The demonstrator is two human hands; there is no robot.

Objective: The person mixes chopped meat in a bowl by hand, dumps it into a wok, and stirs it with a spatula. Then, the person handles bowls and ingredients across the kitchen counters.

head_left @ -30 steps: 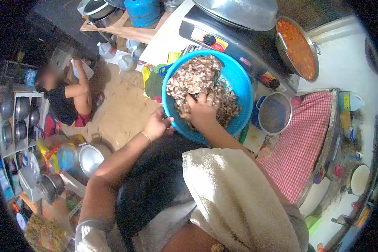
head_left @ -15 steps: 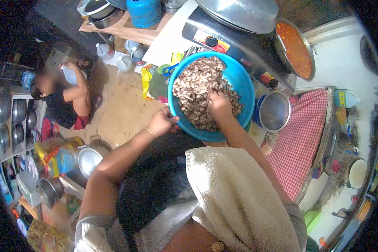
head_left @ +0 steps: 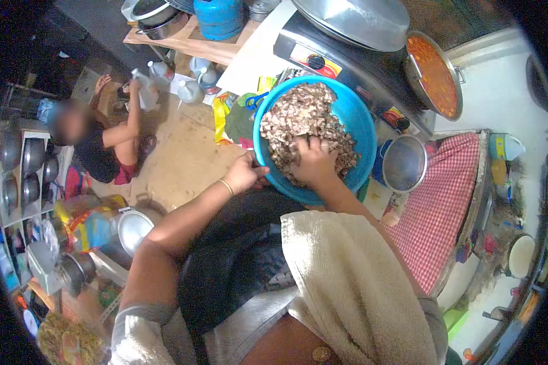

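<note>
The corners are dark and round, so things at the sides get cut off. The top edge cuts off part of the big metal lid [head_left: 362, 24], and the lid hides part of the black stove [head_left: 341, 76]. A cream towel [head_left: 353, 267] covers part of the person's body. The other person [head_left: 106, 146], near a see-through jug [head_left: 144, 91], has a blurred face. I can't tell what food the little brown and white chopped bits [head_left: 298, 112] are.

The bits are piled in a round blue basin [head_left: 365, 131], just in front of the person's body. The basin is right beside the left hand [head_left: 247, 173], and the right hand [head_left: 315, 163] is inside it, on the low part of the pile.

The left hand is curled on the basin's rim at the near left side and grips it, though some of its fingers are hard to see. The right hand is palm down with its fingers a bit apart and bent. Its fingertips touch the bits and are partly lost among them, so I can't tell if it is squeezing any. There is a ring on one finger.
</note>
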